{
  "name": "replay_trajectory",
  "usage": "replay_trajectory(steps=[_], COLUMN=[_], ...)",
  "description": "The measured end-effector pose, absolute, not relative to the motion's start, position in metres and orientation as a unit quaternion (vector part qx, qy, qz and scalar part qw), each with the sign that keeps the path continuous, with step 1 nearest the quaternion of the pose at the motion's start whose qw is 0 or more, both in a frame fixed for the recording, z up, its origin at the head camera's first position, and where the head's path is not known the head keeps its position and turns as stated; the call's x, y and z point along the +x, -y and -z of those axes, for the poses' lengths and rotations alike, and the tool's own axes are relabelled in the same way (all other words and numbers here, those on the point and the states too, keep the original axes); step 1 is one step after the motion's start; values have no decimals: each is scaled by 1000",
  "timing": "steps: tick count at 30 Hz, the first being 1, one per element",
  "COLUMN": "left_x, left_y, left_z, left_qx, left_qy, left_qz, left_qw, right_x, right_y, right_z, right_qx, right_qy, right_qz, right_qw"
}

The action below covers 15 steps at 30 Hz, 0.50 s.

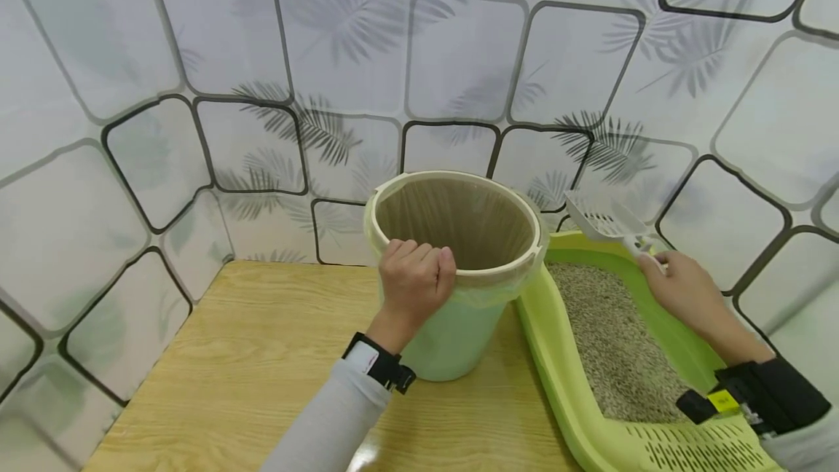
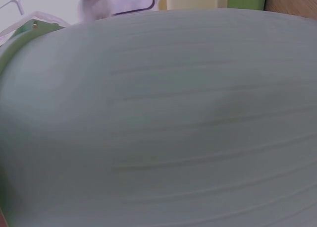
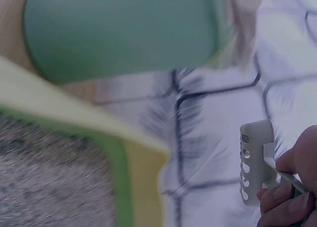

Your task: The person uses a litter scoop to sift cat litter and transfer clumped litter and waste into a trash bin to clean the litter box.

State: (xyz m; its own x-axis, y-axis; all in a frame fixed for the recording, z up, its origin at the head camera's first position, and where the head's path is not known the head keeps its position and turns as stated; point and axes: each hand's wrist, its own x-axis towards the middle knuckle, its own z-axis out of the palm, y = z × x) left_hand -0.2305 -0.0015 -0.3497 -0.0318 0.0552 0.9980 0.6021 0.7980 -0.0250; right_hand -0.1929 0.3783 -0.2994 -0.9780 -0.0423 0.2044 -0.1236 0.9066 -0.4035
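Note:
A pale green trash bin [image 1: 452, 348] with a cream rim and a clear liner bag stands on the table. My left hand [image 1: 416, 275] grips its near rim, fingers curled over the edge. The bin's ribbed side fills most of the left wrist view. My right hand [image 1: 684, 293] holds a white slotted litter scoop [image 1: 606, 217] by its handle, raised over the far end of the yellow-green litter box [image 1: 549, 341]. Grey-brown litter [image 1: 612, 344] covers the box floor. In the right wrist view, fingers [image 3: 285, 204] wrap the scoop's handle and no litter shows on its slotted head.
The wood-grain table [image 1: 262, 377] stretches left of the bin. A patterned curtain or wall covering [image 1: 354, 35] closes off the back and both sides. The litter box stands right beside the bin, its perforated ledge [image 1: 695, 446] at the near end.

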Motion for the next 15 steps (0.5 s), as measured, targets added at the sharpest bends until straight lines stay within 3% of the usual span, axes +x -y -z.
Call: replay_trajectory(steps=[6,13,15], left_x=[-233,-234,-235], left_y=[1,-1,-1], left_z=[352,353,353], left_qx=[-238,-237,-236], left_qy=[691,698,698], left_qz=[208,204,200], left_qw=[650,645,646], right_x=[-202,-222,-226], right_y=[-316,-266,-259], right_z=[259,260,261], right_qx=[104,309,343], right_qy=[969,860,828], right_qz=[-149,106,154], right_qw=[164,391,416])
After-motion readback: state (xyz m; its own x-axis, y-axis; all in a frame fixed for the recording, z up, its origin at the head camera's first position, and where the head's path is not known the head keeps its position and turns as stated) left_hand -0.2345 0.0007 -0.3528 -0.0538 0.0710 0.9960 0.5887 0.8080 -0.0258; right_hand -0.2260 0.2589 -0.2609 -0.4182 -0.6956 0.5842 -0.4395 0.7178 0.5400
